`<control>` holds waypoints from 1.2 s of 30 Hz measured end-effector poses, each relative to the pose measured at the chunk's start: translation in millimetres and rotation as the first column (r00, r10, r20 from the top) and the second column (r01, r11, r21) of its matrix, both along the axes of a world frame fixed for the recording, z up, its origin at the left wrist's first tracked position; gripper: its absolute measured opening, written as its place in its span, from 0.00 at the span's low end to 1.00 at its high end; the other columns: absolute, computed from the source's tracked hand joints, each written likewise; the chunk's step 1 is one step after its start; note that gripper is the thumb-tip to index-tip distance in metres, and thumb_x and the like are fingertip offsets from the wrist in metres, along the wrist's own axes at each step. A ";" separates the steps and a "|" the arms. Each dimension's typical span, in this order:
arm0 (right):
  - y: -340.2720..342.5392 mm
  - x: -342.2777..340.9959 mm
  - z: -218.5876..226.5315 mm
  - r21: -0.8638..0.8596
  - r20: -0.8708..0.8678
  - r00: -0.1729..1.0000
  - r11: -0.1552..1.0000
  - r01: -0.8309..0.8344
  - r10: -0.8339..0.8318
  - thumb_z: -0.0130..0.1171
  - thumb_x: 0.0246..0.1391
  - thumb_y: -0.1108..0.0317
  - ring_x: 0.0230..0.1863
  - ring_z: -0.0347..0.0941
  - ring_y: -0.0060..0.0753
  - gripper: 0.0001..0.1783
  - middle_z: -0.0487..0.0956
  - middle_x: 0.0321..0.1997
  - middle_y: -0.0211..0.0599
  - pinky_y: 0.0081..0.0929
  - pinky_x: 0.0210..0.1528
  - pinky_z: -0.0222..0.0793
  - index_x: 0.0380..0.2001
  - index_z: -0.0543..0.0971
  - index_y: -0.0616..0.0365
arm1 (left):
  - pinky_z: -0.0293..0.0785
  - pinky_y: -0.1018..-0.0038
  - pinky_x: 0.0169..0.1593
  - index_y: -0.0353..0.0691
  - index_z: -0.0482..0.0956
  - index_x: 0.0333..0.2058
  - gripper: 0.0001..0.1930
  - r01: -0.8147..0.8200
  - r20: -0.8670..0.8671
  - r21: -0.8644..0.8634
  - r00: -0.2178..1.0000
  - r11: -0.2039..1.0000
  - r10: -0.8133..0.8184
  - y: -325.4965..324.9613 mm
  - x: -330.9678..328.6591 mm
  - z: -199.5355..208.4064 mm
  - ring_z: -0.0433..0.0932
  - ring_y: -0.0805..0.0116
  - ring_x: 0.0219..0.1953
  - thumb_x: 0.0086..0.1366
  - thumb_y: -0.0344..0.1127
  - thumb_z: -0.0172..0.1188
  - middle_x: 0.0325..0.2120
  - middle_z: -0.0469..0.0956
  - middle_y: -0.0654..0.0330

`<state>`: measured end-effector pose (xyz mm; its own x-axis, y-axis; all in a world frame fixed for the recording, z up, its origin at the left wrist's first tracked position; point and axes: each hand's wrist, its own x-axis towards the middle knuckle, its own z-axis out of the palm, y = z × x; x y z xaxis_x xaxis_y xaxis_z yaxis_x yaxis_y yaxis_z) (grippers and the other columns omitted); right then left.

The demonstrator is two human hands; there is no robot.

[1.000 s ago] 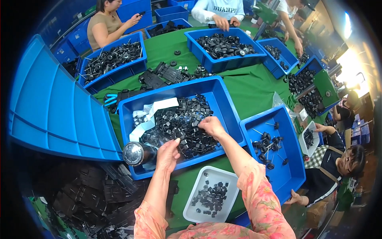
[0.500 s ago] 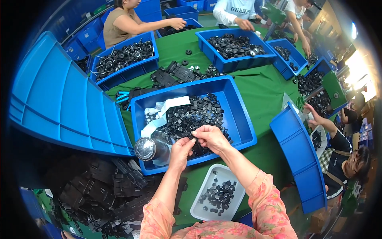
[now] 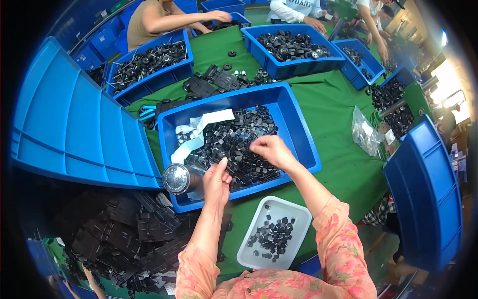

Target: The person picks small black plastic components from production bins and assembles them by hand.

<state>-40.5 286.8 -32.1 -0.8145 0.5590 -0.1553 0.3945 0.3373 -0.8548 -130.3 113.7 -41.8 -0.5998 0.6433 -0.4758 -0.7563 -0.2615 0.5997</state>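
My left hand (image 3: 217, 183) is closed, thumb pressed on curled fingers, at the near edge of a blue bin (image 3: 290, 127). Whatever it may hold is too small to make out. Over the heap of small black plastic pieces (image 3: 246, 130) in that bin is my right hand (image 3: 274, 151), its fingertips pinched together; any piece between them is hidden. A clear jar with a dark lid (image 3: 177, 178) leans at the bin's near left corner, beside my left hand. Crumpled white strips (image 3: 217, 116) lie on the heap. Below my right forearm, a white tray (image 3: 300, 219) contains loose small black pieces (image 3: 274, 238).
A large blue bin (image 3: 74, 114) stands tilted at left, above stacked black plastic plates (image 3: 114, 226). Across the green cloth (image 3: 336, 117) are bins of black wheels (image 3: 294, 46) and a clear bag (image 3: 366, 130). Co-workers reach in from the far side. Another blue bin (image 3: 423, 194) is at right.
My hands, pinched together before, have moved apart: the right one rightward over the heap, the left one slightly left. The blue bin at right has shifted further right, uncovering the clear bag.
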 end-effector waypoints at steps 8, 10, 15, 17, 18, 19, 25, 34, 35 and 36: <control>-27.0 -3.9 -7.4 0.308 0.283 0.957 0.938 -0.158 0.068 0.60 0.41 0.62 0.31 0.74 0.46 0.11 0.77 0.24 0.46 0.37 0.36 0.68 0.24 0.79 0.59 | 0.51 0.85 0.18 0.40 0.71 0.24 0.08 -0.021 -0.042 -0.113 0.999 0.993 0.017 2.7 0.6 3.0 0.55 0.84 0.13 0.55 0.35 0.61 0.12 0.60 0.73; -24.6 -3.6 -14.7 0.357 0.234 0.970 0.922 -0.153 0.070 0.59 0.42 0.62 0.31 0.73 0.47 0.11 0.76 0.25 0.46 0.37 0.35 0.67 0.24 0.79 0.60 | 0.51 0.85 0.17 0.41 0.70 0.22 0.09 -0.028 -0.054 -0.129 0.998 0.991 0.021 5.3 0.9 0.4 0.54 0.84 0.12 0.55 0.35 0.61 0.11 0.59 0.73; -5.2 8.7 1.2 0.186 -0.096 0.994 0.982 -0.037 0.056 0.54 0.48 0.63 0.33 0.71 0.45 0.12 0.74 0.29 0.45 0.33 0.37 0.66 0.28 0.77 0.62 | 0.50 0.84 0.17 0.47 0.63 0.17 0.15 -0.005 -0.047 -0.124 0.999 0.992 -0.001 8.4 2.5 -2.6 0.54 0.83 0.12 0.55 0.35 0.61 0.10 0.57 0.74; -2.9 19.8 16.5 0.030 -0.141 0.990 1.000 -0.004 0.008 0.53 0.50 0.62 0.31 0.70 0.32 0.13 0.73 0.29 0.36 0.25 0.35 0.65 0.30 0.75 0.62 | 0.50 0.83 0.17 0.48 0.61 0.16 0.16 0.002 -0.060 -0.127 0.998 0.992 -0.010 6.1 0.4 -0.2 0.53 0.83 0.12 0.55 0.34 0.61 0.10 0.56 0.74; 0.2 23.6 19.8 -0.071 -0.137 0.991 0.997 0.002 -0.012 0.53 0.50 0.62 0.31 0.69 0.27 0.13 0.73 0.28 0.33 0.23 0.34 0.64 0.30 0.75 0.63 | 0.50 0.83 0.17 0.48 0.61 0.16 0.16 0.009 -0.033 -0.117 0.999 0.993 -0.013 5.0 -2.0 2.9 0.53 0.83 0.12 0.55 0.34 0.60 0.10 0.55 0.74; 4.0 29.5 23.9 -0.262 -0.200 0.980 0.964 -0.055 0.001 0.52 0.50 0.64 0.31 0.67 0.21 0.11 0.72 0.28 0.28 0.21 0.33 0.64 0.28 0.74 0.62 | 0.49 0.83 0.17 0.48 0.61 0.16 0.16 0.025 0.003 -0.107 1.000 0.994 -0.025 5.1 -0.8 5.6 0.52 0.83 0.12 0.55 0.34 0.60 0.10 0.55 0.74; -17.8 48.0 63.7 -0.748 -0.293 0.953 0.602 -0.279 0.078 0.49 0.51 0.67 0.27 0.65 0.18 0.06 0.71 0.26 0.26 0.17 0.30 0.62 0.25 0.71 0.57 | 0.47 0.84 0.17 0.42 0.68 0.19 0.10 0.470 -0.058 -0.092 0.878 0.878 -0.476 -10.1 12.6 48.3 0.51 0.85 0.12 0.58 0.34 0.55 0.11 0.56 0.75; -81.0 75.2 87.2 -0.548 -0.213 0.907 0.723 -0.420 0.364 0.48 0.52 0.64 0.23 0.58 0.13 0.09 0.67 0.21 0.20 0.14 0.26 0.54 0.24 0.71 0.56 | 0.50 0.85 0.20 0.40 0.71 0.28 0.09 0.634 0.090 0.043 0.767 0.772 -0.635 -76.9 55.3 86.8 0.53 0.83 0.16 0.61 0.38 0.51 0.15 0.57 0.73; -87.7 78.0 91.5 -0.552 -0.221 0.900 0.713 -0.433 0.375 0.48 0.52 0.64 0.23 0.58 0.13 0.09 0.68 0.21 0.21 0.15 0.25 0.54 0.25 0.71 0.56 | 0.50 0.85 0.20 0.40 0.72 0.29 0.09 0.631 0.113 0.082 0.763 0.771 -0.637 -84.1 59.8 91.3 0.53 0.83 0.16 0.61 0.39 0.51 0.15 0.57 0.73; -94.0 81.5 94.9 -0.557 -0.229 0.894 0.702 -0.444 0.385 0.48 0.52 0.63 0.23 0.58 0.12 0.09 0.69 0.22 0.21 0.15 0.25 0.54 0.25 0.71 0.56 | 0.52 0.84 0.22 0.34 0.73 0.30 0.13 0.642 0.076 0.051 0.761 0.765 -0.644 -91.8 63.0 92.2 0.54 0.83 0.17 0.58 0.41 0.55 0.15 0.58 0.74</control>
